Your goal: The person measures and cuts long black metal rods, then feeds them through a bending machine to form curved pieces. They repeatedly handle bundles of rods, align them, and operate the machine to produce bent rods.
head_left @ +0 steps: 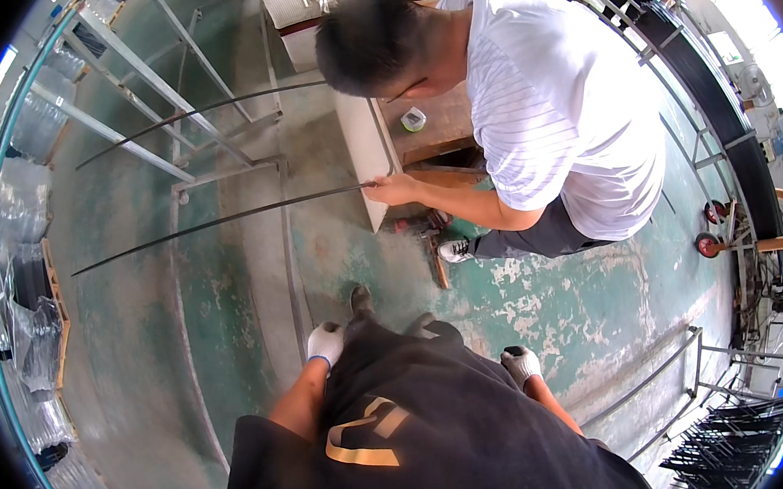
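Co-worker (566, 108) bends over a brown table (441, 121); two long dark strips (222, 221) extend leftward, the nearer pinched in the co-worker's hand (393, 189). Supporting its free length should limit whipping. The wearer's gloved left hand (326, 342) and right hand (521, 364) hang apart from it; I cannot tell whether either grip is closed.

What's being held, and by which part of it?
The co-worker's hand holds the lower black rod, away from its left tip. Nothing shows in the wearer's left hand; the right hand is unclear.
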Demonstrator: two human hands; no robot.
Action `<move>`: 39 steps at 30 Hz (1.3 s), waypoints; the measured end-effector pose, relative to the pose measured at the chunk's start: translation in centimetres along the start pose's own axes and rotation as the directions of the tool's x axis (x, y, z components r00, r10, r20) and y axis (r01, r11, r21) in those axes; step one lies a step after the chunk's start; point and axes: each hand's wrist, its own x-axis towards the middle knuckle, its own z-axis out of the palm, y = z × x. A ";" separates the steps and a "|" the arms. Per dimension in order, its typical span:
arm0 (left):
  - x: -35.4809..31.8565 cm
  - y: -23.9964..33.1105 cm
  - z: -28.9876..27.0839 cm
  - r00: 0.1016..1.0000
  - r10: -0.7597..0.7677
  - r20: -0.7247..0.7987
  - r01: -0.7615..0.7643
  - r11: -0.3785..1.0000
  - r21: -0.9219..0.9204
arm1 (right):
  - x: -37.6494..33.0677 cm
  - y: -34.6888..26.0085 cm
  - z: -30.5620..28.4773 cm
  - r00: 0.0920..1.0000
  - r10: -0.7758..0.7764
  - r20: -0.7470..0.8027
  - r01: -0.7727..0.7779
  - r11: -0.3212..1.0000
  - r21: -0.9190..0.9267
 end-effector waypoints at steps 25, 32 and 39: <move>-0.4 -1.4 0.5 0.999 0.029 -0.022 -0.028 0.998 0.056 | -1.0 -0.7 -0.4 0.999 -0.052 0.000 0.051 0.991 -0.120; 0.1 -1.9 0.8 1.000 0.031 0.000 -0.031 0.999 0.032 | -1.0 -1.0 -0.6 0.997 -0.073 0.007 0.073 0.980 -0.184; 0.4 -1.7 0.4 0.999 0.028 0.019 -0.030 0.997 0.069 | -1.5 -2.3 -0.5 0.999 -0.052 0.002 0.052 0.978 -0.201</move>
